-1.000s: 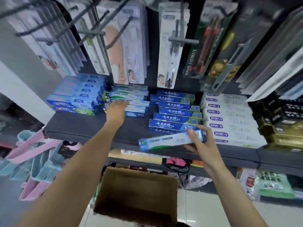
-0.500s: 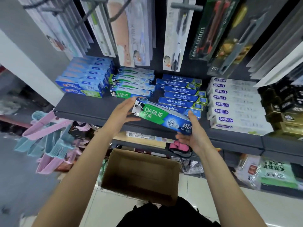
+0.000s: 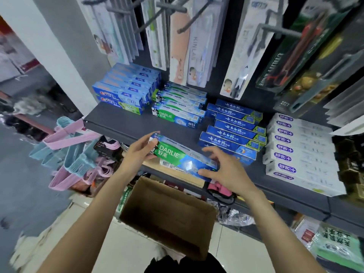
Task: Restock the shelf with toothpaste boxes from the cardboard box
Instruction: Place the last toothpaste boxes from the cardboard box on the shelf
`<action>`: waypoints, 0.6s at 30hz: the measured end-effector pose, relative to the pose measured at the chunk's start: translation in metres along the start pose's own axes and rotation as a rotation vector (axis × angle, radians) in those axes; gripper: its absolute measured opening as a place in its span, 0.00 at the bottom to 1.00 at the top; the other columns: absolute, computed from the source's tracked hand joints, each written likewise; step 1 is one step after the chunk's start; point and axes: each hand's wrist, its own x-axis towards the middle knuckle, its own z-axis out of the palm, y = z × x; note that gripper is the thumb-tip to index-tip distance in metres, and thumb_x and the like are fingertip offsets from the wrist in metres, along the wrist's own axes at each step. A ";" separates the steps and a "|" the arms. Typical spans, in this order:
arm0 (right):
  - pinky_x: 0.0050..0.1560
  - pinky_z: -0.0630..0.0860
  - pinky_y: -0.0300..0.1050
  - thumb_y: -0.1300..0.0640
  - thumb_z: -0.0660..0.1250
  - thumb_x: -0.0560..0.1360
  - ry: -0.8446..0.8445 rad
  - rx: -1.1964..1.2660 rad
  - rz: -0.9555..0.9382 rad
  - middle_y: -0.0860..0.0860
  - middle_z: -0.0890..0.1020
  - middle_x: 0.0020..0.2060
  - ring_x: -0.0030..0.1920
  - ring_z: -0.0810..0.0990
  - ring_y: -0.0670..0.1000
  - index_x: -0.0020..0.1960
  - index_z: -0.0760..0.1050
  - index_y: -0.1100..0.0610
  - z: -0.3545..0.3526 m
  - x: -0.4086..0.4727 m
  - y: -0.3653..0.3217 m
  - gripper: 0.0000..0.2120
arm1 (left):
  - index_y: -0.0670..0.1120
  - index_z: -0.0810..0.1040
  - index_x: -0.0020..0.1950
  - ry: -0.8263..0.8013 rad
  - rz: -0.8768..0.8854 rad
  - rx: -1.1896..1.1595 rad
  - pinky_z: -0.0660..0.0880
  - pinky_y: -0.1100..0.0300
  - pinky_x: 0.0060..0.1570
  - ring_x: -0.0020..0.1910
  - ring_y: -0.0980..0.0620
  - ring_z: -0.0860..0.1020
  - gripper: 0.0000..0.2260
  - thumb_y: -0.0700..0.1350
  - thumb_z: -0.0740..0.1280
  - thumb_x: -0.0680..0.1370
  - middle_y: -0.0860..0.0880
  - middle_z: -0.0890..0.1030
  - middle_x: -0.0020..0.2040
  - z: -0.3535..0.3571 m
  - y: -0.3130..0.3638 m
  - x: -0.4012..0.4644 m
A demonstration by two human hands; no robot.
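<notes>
Head view: you are holding one Darlie toothpaste box lengthwise between both hands, just in front of the shelf edge and above the open cardboard box. Your left hand is gripping the box's left end, fingers curled over the top with the thumb on its face. Your right hand is taking the right end, fingers spread and bent around it; how firmly they are clamping, you cannot tell. The box is tilting, left end higher, and is not touching the shelf.

Step in hand, as judged: you are carrying the box to its row, placement not yet done. The matching Darlie stack is sitting further back on the shelf, between the Crest boxes on the left and the dark blue boxes on the right, with bare shelf in front of it.

Next move is calling for levelling the box, pushing it forward and setting it down in front of or on top of that stack, label facing out and square with the row, without nudging the blue boxes beside it. Whether the cardboard box is holding more stock is hidden from here.
</notes>
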 end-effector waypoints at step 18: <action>0.60 0.65 0.51 0.54 0.65 0.76 0.195 -0.868 -0.101 0.58 0.72 0.62 0.62 0.68 0.59 0.66 0.67 0.56 0.056 0.180 0.002 0.20 | 0.52 0.58 0.76 0.067 -0.016 1.406 0.47 0.46 0.73 0.74 0.48 0.59 0.26 0.57 0.57 0.79 0.53 0.57 0.77 -0.029 -0.055 0.056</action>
